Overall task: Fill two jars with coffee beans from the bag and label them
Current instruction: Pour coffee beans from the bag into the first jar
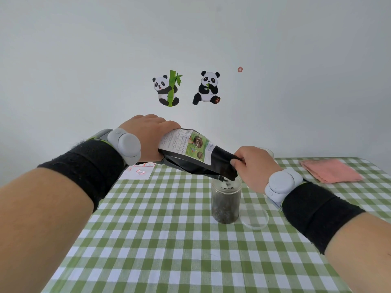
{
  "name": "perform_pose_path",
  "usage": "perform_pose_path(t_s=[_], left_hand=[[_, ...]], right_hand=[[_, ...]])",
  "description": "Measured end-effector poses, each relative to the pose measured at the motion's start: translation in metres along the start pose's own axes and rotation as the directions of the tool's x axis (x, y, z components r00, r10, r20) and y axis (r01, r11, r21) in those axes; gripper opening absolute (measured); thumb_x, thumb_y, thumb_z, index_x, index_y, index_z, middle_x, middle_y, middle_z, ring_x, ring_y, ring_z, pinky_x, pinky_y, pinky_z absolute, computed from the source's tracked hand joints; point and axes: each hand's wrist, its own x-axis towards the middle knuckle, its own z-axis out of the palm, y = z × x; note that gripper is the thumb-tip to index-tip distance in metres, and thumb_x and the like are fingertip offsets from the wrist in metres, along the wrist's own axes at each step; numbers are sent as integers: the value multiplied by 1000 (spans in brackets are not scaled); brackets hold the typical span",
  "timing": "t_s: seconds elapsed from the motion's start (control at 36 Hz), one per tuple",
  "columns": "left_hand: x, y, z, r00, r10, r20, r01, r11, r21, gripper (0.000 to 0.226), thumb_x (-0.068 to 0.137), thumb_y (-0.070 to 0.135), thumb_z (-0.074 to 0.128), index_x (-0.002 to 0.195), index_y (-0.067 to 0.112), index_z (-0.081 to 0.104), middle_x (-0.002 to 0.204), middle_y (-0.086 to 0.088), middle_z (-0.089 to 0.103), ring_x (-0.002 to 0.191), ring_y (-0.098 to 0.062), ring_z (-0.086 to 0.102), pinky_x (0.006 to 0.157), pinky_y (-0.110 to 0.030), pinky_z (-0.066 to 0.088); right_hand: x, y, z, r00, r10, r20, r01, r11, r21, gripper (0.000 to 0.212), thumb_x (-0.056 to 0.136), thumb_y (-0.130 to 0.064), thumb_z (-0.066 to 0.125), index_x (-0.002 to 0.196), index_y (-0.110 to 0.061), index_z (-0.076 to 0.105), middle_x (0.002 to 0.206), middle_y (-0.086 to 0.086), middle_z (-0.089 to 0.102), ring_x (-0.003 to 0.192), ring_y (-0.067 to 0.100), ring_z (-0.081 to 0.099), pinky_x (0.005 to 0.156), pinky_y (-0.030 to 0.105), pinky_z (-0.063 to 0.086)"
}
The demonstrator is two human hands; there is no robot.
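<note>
Bag (pixel 196 153) tipped over a jar (pixel 226 201) on a green-checked worktop (pixel 169 229).
The left hand (pixel 148 138) grips the bag's base, the right hand (pixel 254 166) pinches its mouth above the part-filled jar; panda stickers (pixel 208 88) on the pale wall (pixel 84 60); label print unreadable.

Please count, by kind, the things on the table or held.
Clear plastic jar of coffee beans: 1
Clear round lid: 1
Black coffee bag: 1
Pink folded cloth: 1
White label sheet: 1
Total: 5
Pale rim behind right hand: unclear, uncounted.
</note>
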Motion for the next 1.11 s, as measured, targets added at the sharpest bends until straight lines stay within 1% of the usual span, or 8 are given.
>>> perform_pose_path(t_s=[0.39, 0.47, 0.58, 0.67, 0.81, 0.94, 1.11], left_hand=[[0, -1, 1, 1000, 4, -9, -4, 1000, -2, 81, 74, 54, 75, 141, 40, 32, 123, 12, 58, 116, -16, 52, 100, -37, 42], [0, -2, 1, 1000, 5, -12, -5, 1000, 2, 82, 73, 55, 75, 141, 40, 31, 123, 12, 58, 116, -16, 52, 100, -37, 42], [1, -3, -1, 1000, 15, -22, -15, 1000, 2, 81, 72, 55, 75, 140, 42, 32, 123, 13, 59, 116, -16, 53, 100, -37, 42], [1, -2, -1, 1000, 14, -25, -14, 1000, 3, 81, 72, 56, 75, 140, 41, 33, 122, 12, 59, 115, -16, 53, 99, -37, 42], [2, -1, -2, 1000, 6, -19, -6, 1000, -2, 80, 73, 54, 75, 140, 41, 33, 121, 12, 59, 114, -17, 53, 98, -37, 43], [2, 0, -2, 1000, 7, -14, -7, 1000, 5, 79, 73, 54, 75, 140, 41, 33, 120, 13, 59, 114, -16, 53, 99, -37, 43], [2, 0, -3, 1000, 9, -15, -8, 1000, 7, 80, 74, 53, 75, 140, 40, 34, 121, 12, 59, 114, -16, 53, 99, -37, 43]], right_hand=[[-1, -1, -1, 1000, 8, -7, -8, 1000, 3, 16, 99, -27, 48, 87, -19, 55, 76, -9, 51, 76, 17, 51, 68, 28, 34], [-1, -2, -1, 1000, 10, -11, -10, 1000, 2, 18, 99, -27, 48, 86, -18, 57, 74, -9, 51, 72, 16, 51, 65, 28, 34], [-2, -2, 0, 1000, 21, -2, -21, 1000, 18, 18, 99, -28, 48, 88, -18, 58, 75, -8, 53, 71, 13, 51, 62, 27, 35], [-2, -2, -1, 1000, 25, -4, -25, 1000, 18, 19, 99, -28, 48, 84, -19, 56, 73, -8, 53, 69, 13, 51, 59, 26, 34], [-3, -4, -4, 1000, 28, -10, -28, 1000, -2, 20, 99, -27, 47, 88, -17, 59, 74, -7, 55, 72, 16, 52, 67, 29, 35], [-2, -3, -5, 1000, 28, 11, -28, 1000, 9, 19, 99, -26, 47, 88, -16, 59, 72, -8, 53, 71, 17, 52, 65, 29, 36], [-3, -3, -3, 1000, 23, 4, -23, 1000, 6, 19, 99, -26, 47, 87, -17, 58, 73, -7, 53, 72, 17, 53, 66, 29, 38]])
